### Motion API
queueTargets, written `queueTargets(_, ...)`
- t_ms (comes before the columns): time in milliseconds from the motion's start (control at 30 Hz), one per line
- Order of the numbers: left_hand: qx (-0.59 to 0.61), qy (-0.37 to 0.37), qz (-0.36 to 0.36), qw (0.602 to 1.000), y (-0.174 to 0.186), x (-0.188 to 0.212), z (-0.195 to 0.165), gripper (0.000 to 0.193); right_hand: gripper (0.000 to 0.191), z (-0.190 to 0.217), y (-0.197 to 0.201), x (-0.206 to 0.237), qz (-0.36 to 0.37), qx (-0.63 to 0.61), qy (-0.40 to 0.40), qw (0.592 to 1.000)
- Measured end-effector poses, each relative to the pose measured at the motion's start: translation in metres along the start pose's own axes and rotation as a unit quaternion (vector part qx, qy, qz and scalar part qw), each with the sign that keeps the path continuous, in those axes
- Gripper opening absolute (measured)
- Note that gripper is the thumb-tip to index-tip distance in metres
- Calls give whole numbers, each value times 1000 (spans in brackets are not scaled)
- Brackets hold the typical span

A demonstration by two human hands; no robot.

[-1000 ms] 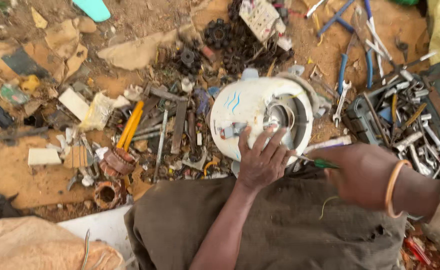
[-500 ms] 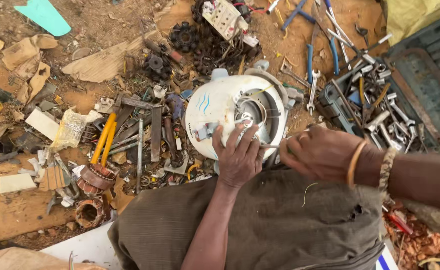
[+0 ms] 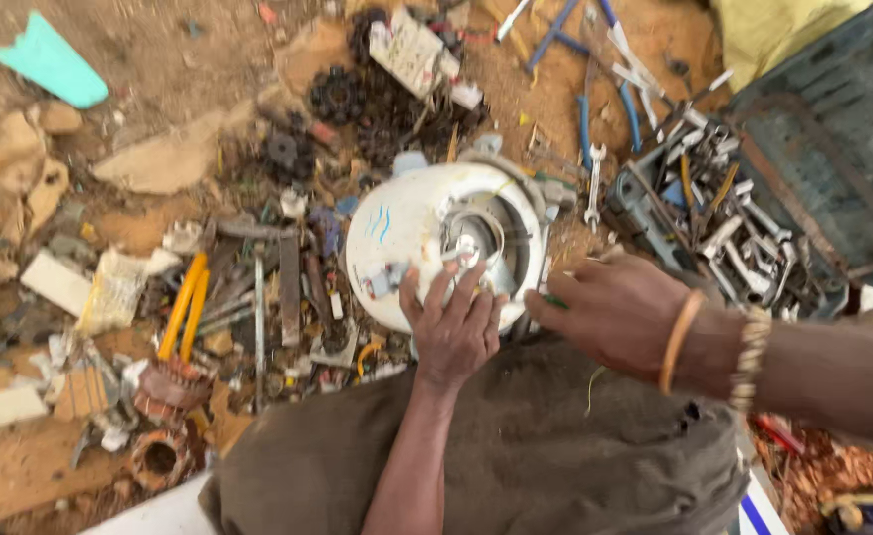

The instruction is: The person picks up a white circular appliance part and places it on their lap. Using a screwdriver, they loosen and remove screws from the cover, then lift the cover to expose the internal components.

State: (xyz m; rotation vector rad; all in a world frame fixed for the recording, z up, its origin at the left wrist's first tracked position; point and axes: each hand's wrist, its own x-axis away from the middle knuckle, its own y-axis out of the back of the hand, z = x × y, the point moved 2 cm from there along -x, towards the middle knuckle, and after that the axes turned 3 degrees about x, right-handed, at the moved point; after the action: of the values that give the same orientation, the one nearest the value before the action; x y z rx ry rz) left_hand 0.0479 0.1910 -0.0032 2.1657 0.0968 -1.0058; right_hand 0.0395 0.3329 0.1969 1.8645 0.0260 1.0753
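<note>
On sandy ground, left hand lies flat on one white housing; right hand pinches one green-handled tool.

1. Bright, even daylight from above — the sandy ground reads warm orange, with no hard-edged shadows.
2. The white housing is the brightest patch, close to washed out on its upper face, though its blue marks stay legible.
3. Motion blur softens the whole frame; the wrenches and the scrap smear into streaks.
4. The right hand is blurred at its edges — the left hand somewhat sharper.
5. Corners look softest, the crate dim and murky.
</note>
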Motion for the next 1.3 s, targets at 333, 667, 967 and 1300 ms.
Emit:
queueTargets(333,-2,4,-11,1000,-2,2,-1,27,40,-3,-21,16,-205,22,89,974)
queueTargets(667,-8,0,0,1000,-5,1,3,35,43,-8,2,-2,78,-275,-165,944)
queueTargets(967,9,1,-22,1000,-5,6,2,29,33,-6,-12,34,217,-307,-281,883)
queueTargets(1300,-9,7,-12,1000,-6,8,2,29,42,3,-51,43,-298,-275,-81,910)
